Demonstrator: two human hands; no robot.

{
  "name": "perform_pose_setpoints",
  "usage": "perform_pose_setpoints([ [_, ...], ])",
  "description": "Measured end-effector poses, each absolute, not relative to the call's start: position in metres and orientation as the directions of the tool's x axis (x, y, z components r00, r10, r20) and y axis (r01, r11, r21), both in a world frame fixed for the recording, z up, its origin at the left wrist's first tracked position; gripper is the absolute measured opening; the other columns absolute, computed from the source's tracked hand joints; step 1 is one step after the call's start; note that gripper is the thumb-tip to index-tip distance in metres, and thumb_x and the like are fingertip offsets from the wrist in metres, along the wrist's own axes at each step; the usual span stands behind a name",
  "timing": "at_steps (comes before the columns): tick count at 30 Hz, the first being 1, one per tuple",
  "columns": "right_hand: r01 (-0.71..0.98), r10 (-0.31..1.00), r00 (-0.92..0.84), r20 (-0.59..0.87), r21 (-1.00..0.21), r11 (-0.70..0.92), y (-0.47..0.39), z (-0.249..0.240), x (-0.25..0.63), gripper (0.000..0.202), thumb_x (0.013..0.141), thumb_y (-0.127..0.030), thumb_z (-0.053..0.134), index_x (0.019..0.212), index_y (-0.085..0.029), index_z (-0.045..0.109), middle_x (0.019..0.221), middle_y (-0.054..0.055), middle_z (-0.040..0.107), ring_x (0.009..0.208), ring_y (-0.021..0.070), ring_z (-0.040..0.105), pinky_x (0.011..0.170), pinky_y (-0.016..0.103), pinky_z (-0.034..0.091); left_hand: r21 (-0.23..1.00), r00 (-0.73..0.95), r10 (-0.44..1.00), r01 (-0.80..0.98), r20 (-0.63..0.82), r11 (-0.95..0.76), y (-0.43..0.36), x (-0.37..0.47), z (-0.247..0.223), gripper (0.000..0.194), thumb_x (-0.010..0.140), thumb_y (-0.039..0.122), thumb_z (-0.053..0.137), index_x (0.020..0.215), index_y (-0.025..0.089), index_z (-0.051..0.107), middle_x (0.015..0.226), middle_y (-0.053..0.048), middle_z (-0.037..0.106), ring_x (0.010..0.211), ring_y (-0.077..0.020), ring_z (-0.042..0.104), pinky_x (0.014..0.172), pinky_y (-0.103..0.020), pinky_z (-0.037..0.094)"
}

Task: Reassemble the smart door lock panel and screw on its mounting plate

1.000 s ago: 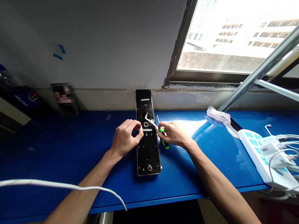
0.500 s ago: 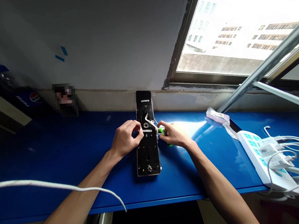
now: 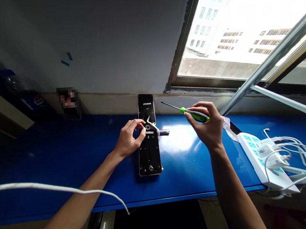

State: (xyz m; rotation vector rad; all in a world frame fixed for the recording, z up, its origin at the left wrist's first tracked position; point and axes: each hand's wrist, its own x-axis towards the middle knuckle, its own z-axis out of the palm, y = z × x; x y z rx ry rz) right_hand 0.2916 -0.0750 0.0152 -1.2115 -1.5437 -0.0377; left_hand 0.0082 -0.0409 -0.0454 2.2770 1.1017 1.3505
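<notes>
A long black metal plate (image 3: 149,153) lies on the blue table, its far end near the wall. A short white cable (image 3: 153,125) runs over its middle, and a metal cylinder (image 3: 165,132) sticks out on its right side. My left hand (image 3: 129,137) is at the plate's left edge, thumb and forefinger curled close together; whatever may be between them is too small to make out. Up off the table to the right, my right hand (image 3: 206,123) grips a green and black screwdriver (image 3: 195,115), whose thin shaft points left toward the plate's far end.
A white power strip (image 3: 263,162) with plugs and cables is at the right, beside a small plastic bag (image 3: 229,128). Metal bars (image 3: 267,61) slant before the window. A white cable (image 3: 55,187) crosses the lower left. A Pepsi bottle (image 3: 31,102) stands back left.
My right hand has moved right and up from beside the plate, lifting the screwdriver into full view. The metal cylinder now shows. My left hand has barely moved.
</notes>
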Motion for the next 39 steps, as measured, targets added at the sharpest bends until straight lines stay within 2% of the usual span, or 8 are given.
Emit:
perform_pose_setpoints([
  [4,0.580,0.551,0.118,0.826,-0.508,0.637,-0.092,0.040,0.284,0.040,0.083,-0.026,0.083,0.116,-0.027,0.062,0.103,0.003,0.077,0.098,0.0240,0.079,0.085,0.041,0.067,0.564,0.354,0.705,0.428,0.614,-0.706,-0.051,0.002,-0.051,0.026,0.100,0.020,0.050,0.120,0.020,0.066,0.106,-0.004,0.072,0.102,-0.0220,0.064,0.094,-0.039,0.053],
  [6,0.514,0.534,0.043,0.844,-0.477,0.713,-0.100,0.050,0.278,0.045,0.082,-0.022,0.084,0.120,-0.028,0.061,0.101,0.002,0.077,0.094,0.0230,0.079,0.080,0.038,0.068,0.559,0.390,0.683,0.393,0.618,-0.730,-0.056,-0.003,-0.056,0.032,0.100,0.015,0.043,0.120,0.019,0.067,0.109,-0.005,0.072,0.105,-0.0226,0.063,0.095,-0.040,0.053],
  [11,0.558,0.566,-0.195,0.801,-0.384,0.736,-0.121,0.068,0.256,0.049,0.080,-0.018,0.085,0.124,-0.026,0.064,0.097,0.001,0.079,0.082,0.0197,0.077,0.065,0.032,0.064,0.517,0.464,0.592,0.292,0.659,-0.805,-0.063,-0.012,-0.066,0.036,0.095,0.006,0.041,0.112,0.018,0.070,0.110,-0.007,0.071,0.107,-0.0222,0.064,0.096,-0.039,0.054],
  [15,0.578,0.600,-0.300,0.742,-0.359,0.733,-0.132,0.069,0.241,0.050,0.083,-0.023,0.085,0.128,-0.025,0.064,0.100,0.000,0.078,0.080,0.0172,0.077,0.068,0.030,0.065,0.542,0.529,0.569,0.226,0.630,-0.810,-0.065,-0.014,-0.064,0.035,0.095,0.010,0.045,0.116,0.019,0.072,0.113,-0.008,0.072,0.110,-0.0244,0.062,0.099,-0.042,0.053],
  [20,0.600,0.626,-0.315,0.714,-0.361,0.714,-0.141,0.062,0.233,0.045,0.087,-0.024,0.080,0.128,-0.024,0.064,0.100,0.000,0.078,0.081,0.0170,0.077,0.073,0.030,0.065,0.565,0.663,0.486,0.114,0.569,-0.817,-0.075,-0.009,-0.062,0.038,0.095,0.022,0.050,0.128,0.020,0.069,0.122,-0.009,0.072,0.124,-0.0306,0.054,0.109,-0.052,0.048],
  [25,0.604,0.642,-0.323,0.696,-0.370,0.705,-0.148,0.054,0.232,0.038,0.090,-0.024,0.076,0.126,-0.021,0.066,0.096,0.001,0.078,0.076,0.0146,0.074,0.074,0.028,0.064,0.502,0.779,0.408,0.139,0.476,-0.853,-0.084,-0.001,-0.065,0.047,0.086,0.025,0.065,0.132,0.022,0.067,0.132,-0.009,0.070,0.135,-0.0347,0.046,0.117,-0.055,0.041],
  [31,0.596,0.629,-0.332,0.703,-0.360,0.718,-0.149,0.041,0.230,0.036,0.090,-0.022,0.076,0.125,-0.018,0.067,0.089,0.000,0.076,0.071,0.0125,0.071,0.070,0.026,0.061,0.391,0.803,0.342,0.150,0.488,-0.908,-0.092,0.008,-0.062,0.041,0.083,0.025,0.070,0.124,0.021,0.072,0.127,-0.010,0.072,0.130,-0.0346,0.048,0.117,-0.055,0.039],
  [39,0.600,0.563,-0.334,0.756,-0.290,0.745,-0.145,0.026,0.231,0.032,0.091,-0.026,0.078,0.120,-0.020,0.065,0.091,0.001,0.077,0.067,0.0112,0.067,0.065,0.025,0.058,0.368,0.799,0.355,0.181,0.485,-0.912,-0.095,0.010,-0.062,0.039,0.084,0.024,0.068,0.124,0.022,0.071,0.126,-0.009,0.072,0.131,-0.0349,0.051,0.115,-0.055,0.039],
])
